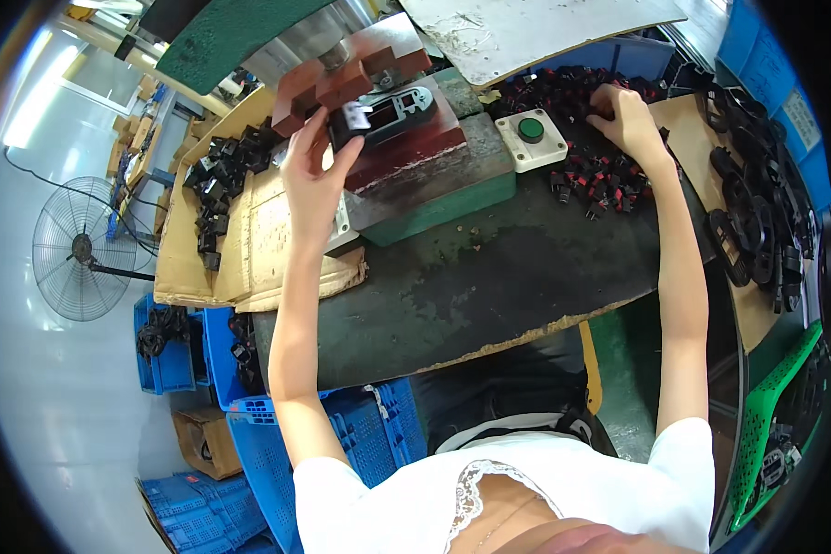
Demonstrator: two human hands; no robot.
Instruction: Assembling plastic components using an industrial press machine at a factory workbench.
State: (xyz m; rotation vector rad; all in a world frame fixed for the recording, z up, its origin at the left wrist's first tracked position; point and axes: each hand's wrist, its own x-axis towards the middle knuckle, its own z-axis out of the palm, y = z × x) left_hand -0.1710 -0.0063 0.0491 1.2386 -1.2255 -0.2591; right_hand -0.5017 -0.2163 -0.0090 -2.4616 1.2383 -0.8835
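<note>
My left hand (314, 175) pinches a small black block-shaped part (347, 127) with a whitish end between thumb and fingers. It is raised at the left of a press fixture with red-brown metal blocks (406, 152). In that fixture lies a long black-and-grey part (402, 111) with cut-outs. To the right, my right hand (626, 120) is over a heap of small black and red pieces (593, 177), its fingers curled together. Whatever is between those fingertips is hidden. A white control box (547, 152) with a green push button (530, 130) stands between the fixture and my right hand.
A cardboard box (258, 231) with black block-shaped parts stands at the left. Black strap-like pieces (757, 203) lie on cardboard at the right. The dark worktable (489, 268) has a worn front edge. Blue crates (379, 425) are below, and a fan (83, 247) stands far left.
</note>
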